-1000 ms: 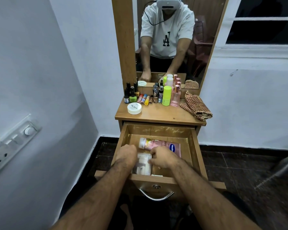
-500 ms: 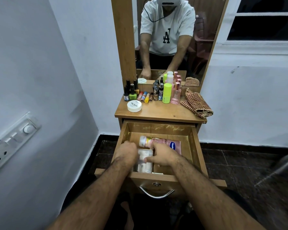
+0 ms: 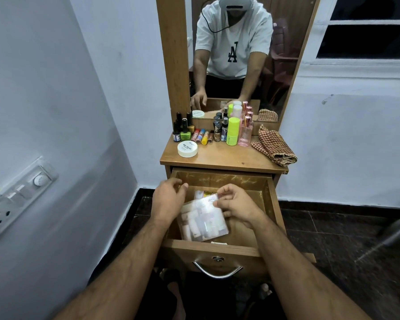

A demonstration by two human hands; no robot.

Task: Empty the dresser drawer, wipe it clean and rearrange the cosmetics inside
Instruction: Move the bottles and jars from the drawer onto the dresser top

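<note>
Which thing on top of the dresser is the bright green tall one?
The neon green bottle, standing beside the pink perfume bottle; it is the tallest green item.

Pale blue-grey walls [image 3: 56,88], dark tiled floor [image 3: 344,239] with black skirting, tall wood-framed mirror [image 3: 236,54], white-framed window [image 3: 367,38] dark outside, switch panel [image 3: 16,199] on the left wall, dim indoor light
</note>
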